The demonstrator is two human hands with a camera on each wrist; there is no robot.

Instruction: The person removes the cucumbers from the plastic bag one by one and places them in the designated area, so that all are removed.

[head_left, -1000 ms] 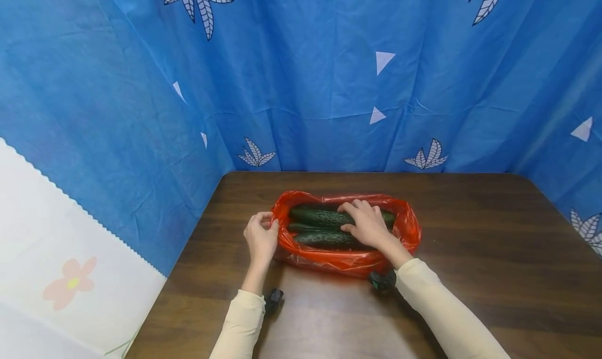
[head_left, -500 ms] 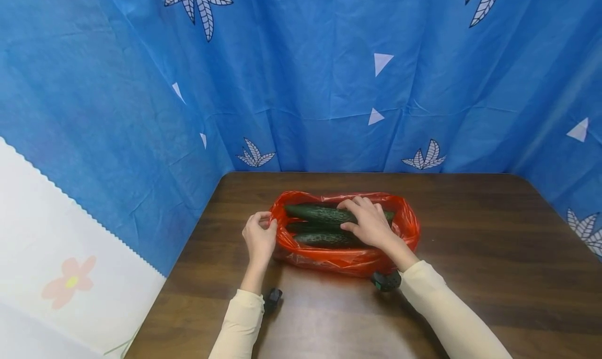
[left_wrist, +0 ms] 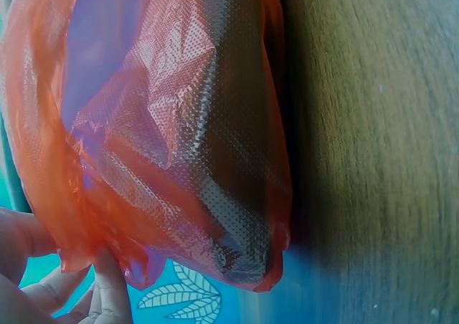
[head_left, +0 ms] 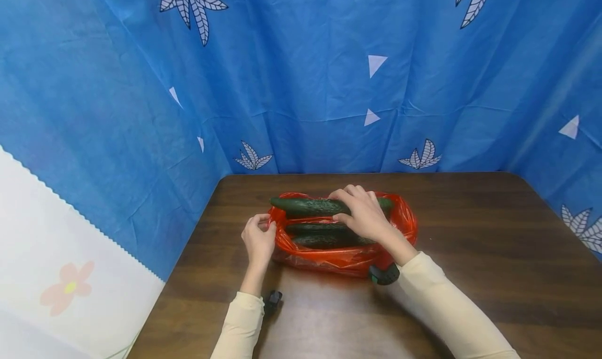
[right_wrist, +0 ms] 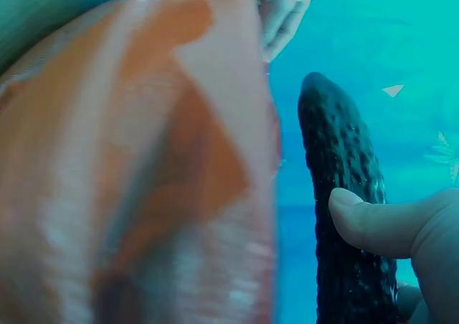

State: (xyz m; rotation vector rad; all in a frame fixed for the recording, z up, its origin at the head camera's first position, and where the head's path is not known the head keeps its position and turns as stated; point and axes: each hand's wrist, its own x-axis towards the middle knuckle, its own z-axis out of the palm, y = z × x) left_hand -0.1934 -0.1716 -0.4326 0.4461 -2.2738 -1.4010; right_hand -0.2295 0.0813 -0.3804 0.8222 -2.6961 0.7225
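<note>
A red plastic bag point(head_left: 329, 259) lies with its mouth open on the table, and cucumbers point(head_left: 324, 239) show inside it. My right hand point(head_left: 364, 212) grips one dark green bumpy cucumber point(head_left: 310, 207), raised at the bag's far rim with its left end over the edge. In the right wrist view the thumb point(right_wrist: 380, 224) presses along that cucumber's side. At the bag's left end my left hand point(head_left: 259, 239) pinches the rim between thumb and fingers. The left wrist view shows the fingers point(left_wrist: 107, 281) on gathered red film.
The bag rests on a brown wooden table point(head_left: 470, 244). Black wrist devices point(head_left: 383, 274) hang below both forearms. A blue curtain point(head_left: 305, 77) with leaf prints stands behind the table, and white cloth point(head_left: 70, 254) hangs at the left.
My right hand has lifted the far cucumber up and slightly left, from inside the bag to its rim. The left hand keeps its pinch on the bag.
</note>
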